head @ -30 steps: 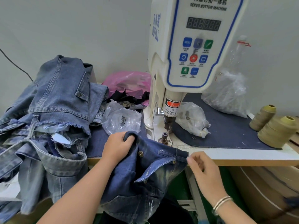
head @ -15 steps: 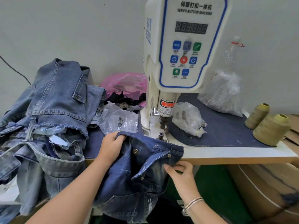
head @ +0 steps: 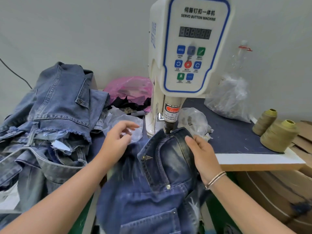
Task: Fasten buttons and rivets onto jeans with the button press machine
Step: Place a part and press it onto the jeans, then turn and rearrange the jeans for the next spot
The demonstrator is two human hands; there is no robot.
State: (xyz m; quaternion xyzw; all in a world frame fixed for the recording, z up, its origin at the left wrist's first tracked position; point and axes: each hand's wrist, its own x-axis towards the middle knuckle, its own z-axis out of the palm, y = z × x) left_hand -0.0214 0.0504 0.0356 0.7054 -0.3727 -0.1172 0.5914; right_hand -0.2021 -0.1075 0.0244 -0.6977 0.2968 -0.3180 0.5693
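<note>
Head view: dark jeans [head: 152, 179] held at the button press machine [head: 184, 53], waistband up under the punch.

Right hand [head: 202, 154] grips the waistband edge, fingers curled around the denim just right of the punch tip. Left hand [head: 116, 141] hovers above the jeans' left side, fingers loosely spread, holding nothing; whether it touches the cloth is unclear. Jeans drape off the counter [head: 253, 159] front edge toward the person. Pile of lighter jeans [head: 50, 119] at left. Clear plastic bag [head: 126, 125] behind left hand. Two thread cones [head: 276, 134] at right on dark mat.
</note>
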